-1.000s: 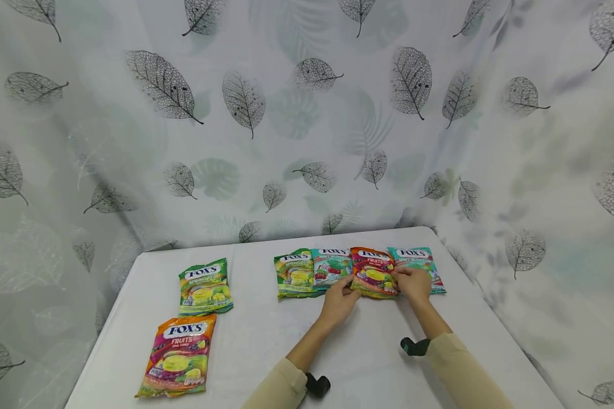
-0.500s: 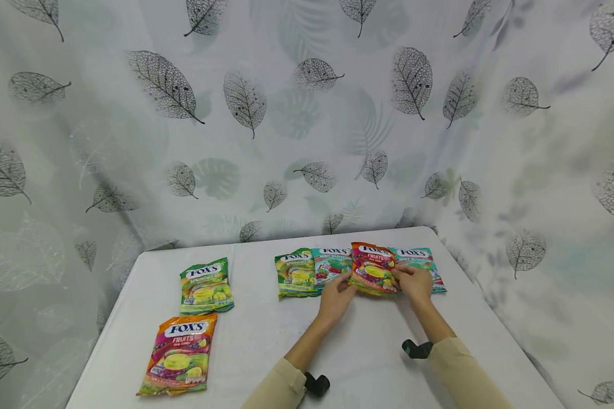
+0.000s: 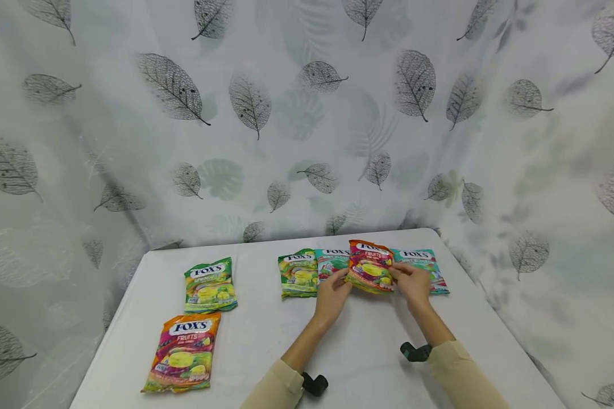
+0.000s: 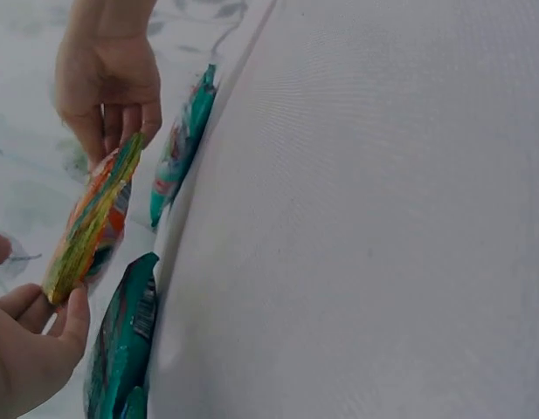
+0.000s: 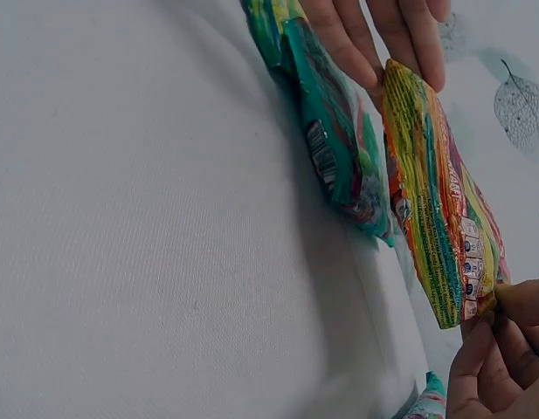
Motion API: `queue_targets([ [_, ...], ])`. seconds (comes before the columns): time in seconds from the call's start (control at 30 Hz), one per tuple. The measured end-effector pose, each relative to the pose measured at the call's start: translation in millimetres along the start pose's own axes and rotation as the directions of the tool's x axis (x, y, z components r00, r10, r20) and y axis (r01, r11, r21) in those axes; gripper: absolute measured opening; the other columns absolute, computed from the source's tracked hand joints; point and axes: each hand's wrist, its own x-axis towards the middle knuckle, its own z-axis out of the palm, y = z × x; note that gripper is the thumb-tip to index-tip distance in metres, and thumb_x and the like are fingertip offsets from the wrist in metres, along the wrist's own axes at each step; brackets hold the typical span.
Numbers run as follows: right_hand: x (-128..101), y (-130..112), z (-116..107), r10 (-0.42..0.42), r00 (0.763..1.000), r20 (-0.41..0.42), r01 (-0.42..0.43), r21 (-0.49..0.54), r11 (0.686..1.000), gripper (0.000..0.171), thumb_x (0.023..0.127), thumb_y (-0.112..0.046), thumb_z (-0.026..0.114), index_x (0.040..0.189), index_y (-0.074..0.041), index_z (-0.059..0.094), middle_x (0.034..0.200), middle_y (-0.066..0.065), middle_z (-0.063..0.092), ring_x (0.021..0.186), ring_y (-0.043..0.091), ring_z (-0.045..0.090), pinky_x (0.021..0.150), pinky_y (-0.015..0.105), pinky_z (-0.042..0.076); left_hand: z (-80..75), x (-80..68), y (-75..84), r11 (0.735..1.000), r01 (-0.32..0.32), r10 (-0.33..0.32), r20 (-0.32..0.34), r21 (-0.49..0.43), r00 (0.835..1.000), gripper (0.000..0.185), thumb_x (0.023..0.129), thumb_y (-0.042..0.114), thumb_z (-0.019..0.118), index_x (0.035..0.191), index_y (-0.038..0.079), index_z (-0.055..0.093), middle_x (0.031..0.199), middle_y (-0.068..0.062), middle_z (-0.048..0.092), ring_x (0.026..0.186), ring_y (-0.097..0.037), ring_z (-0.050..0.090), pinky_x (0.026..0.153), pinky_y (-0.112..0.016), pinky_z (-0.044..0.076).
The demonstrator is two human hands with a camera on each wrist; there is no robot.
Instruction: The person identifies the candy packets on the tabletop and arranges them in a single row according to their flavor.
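Note:
An orange-and-red FOX'S Fruits candy bag (image 3: pixel 370 264) is held up off the table between both hands, its bottom edge tipped toward me. My left hand (image 3: pixel 332 296) grips its lower left corner, and my right hand (image 3: pixel 412 284) pinches the right side. In the right wrist view, the right thumb and fingers (image 5: pixel 505 367) close on one corner of the bag (image 5: pixel 439 209). Behind it, a teal Mint Blossom bag (image 3: pixel 331 262) lies to the left, partly covered by the left hand. Another Mint Blossom bag (image 3: pixel 423 267) lies to the right, partly behind the right hand.
A green Spring Tea bag (image 3: pixel 299 274) lies beside the left Mint Blossom bag. At the table's left lie another green bag (image 3: pixel 211 286) and a larger Fruits bag (image 3: pixel 185 353). Leaf-patterned curtains (image 3: pixel 297 125) surround the white table (image 3: pixel 266 346) at the back and sides.
Both hands have raised the Fruits bag from the table and shifted it slightly left, tilting it. It now covers a bit more of the left Mint Blossom bag. The other bags stay put.

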Motion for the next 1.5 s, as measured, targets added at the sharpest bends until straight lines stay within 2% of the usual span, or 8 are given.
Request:
queue_targets([
  [0.1, -1, -2, 4, -0.009, 1.0, 0.019, 0.009, 0.023, 1.0, 0.03, 0.099, -0.022, 0.074, 0.122, -0.003, 0.077, 0.126, 0.018, 0.071, 0.099, 0.014, 0.062, 0.068, 0.017, 0.053, -5.0, -0.6, 1.7, 1.0, -0.005, 0.005, -0.02, -0.001, 1.0, 0.043, 0.099, 0.013, 0.063, 0.141, 0.007, 0.064, 0.14, -0.012, 0.065, 0.127, -0.03, 0.064, 0.102, -0.039, 0.055],
  [0.23, -5, -6, 10, -0.011, 0.998, 0.059, 0.006, 0.097, 0.995, 0.031, 0.101, -0.021, 0.072, 0.125, -0.001, 0.074, 0.126, 0.02, 0.07, 0.096, 0.016, 0.069, 0.071, 0.023, 0.06, -11.6, -1.3, 3.9, 1.0, -0.023, 0.023, -0.038, -0.004, 0.999, 0.042, 0.099, 0.012, 0.062, 0.141, 0.006, 0.064, 0.141, -0.012, 0.065, 0.127, -0.03, 0.064, 0.103, -0.038, 0.054],
  [0.37, -9, -10, 16, -0.024, 0.997, 0.073, 0.014, 0.123, 0.992, 0.031, 0.101, -0.021, 0.071, 0.126, -0.001, 0.074, 0.126, 0.02, 0.07, 0.095, 0.016, 0.069, 0.071, 0.026, 0.061, -18.4, -2.6, 5.8, 0.999, -0.035, 0.034, -0.054, -0.02, 0.998, 0.042, 0.101, 0.011, 0.061, 0.142, 0.005, 0.063, 0.142, -0.012, 0.064, 0.128, -0.03, 0.063, 0.102, -0.036, 0.055],
  [0.57, -13, -14, 26, -0.048, 0.995, 0.089, 0.033, 0.163, 0.986, 0.029, 0.101, -0.016, 0.071, 0.124, 0.001, 0.074, 0.126, 0.022, 0.07, 0.096, 0.017, 0.071, 0.071, 0.026, 0.062, -29.0, -4.9, 7.9, 0.999, -0.02, 0.017, -0.074, -0.035, 0.997, 0.042, 0.102, 0.013, 0.06, 0.143, 0.007, 0.062, 0.144, -0.008, 0.063, 0.129, -0.026, 0.062, 0.1, -0.03, 0.055],
  [0.83, -16, -20, 36, -0.041, 0.996, 0.084, 0.025, 0.176, 0.984, 0.031, 0.1, -0.02, 0.072, 0.125, 0.0, 0.074, 0.129, 0.021, 0.07, 0.09, 0.012, 0.072, 0.069, 0.024, 0.061, -39.9, -5.4, 6.8, 0.999, -0.015, 0.012, -0.091, -0.032, 0.996, 0.041, 0.103, 0.016, 0.06, 0.143, 0.01, 0.063, 0.145, -0.007, 0.062, 0.132, -0.027, 0.06, 0.102, -0.034, 0.054],
  [1.0, -18, -20, 42, -0.048, 0.995, 0.092, 0.031, 0.183, 0.983, 0.03, 0.101, -0.019, 0.071, 0.124, 0.001, 0.074, 0.123, 0.021, 0.072, 0.085, 0.01, 0.071, 0.069, 0.023, 0.061, -45.7, -6.7, 6.4, 0.999, -0.007, 0.004, -0.1, -0.031, 0.995, 0.04, 0.102, 0.015, 0.061, 0.142, 0.011, 0.064, 0.144, -0.006, 0.063, 0.131, -0.026, 0.061, 0.102, -0.036, 0.054],
  [1.5, -27, -26, 54, -0.044, 0.992, 0.122, 0.018, 0.21, 0.978, 0.027, 0.101, -0.017, 0.071, 0.123, 0.0, 0.075, 0.123, 0.021, 0.071, 0.086, 0.013, 0.072, 0.07, 0.025, 0.061, -60.0, -14.0, 7.6, 0.999, -0.013, 0.008, -0.143, -0.035, 0.99, 0.038, 0.102, 0.013, 0.061, 0.14, 0.009, 0.065, 0.144, -0.008, 0.063, 0.13, -0.026, 0.062, 0.104, -0.038, 0.054],
])
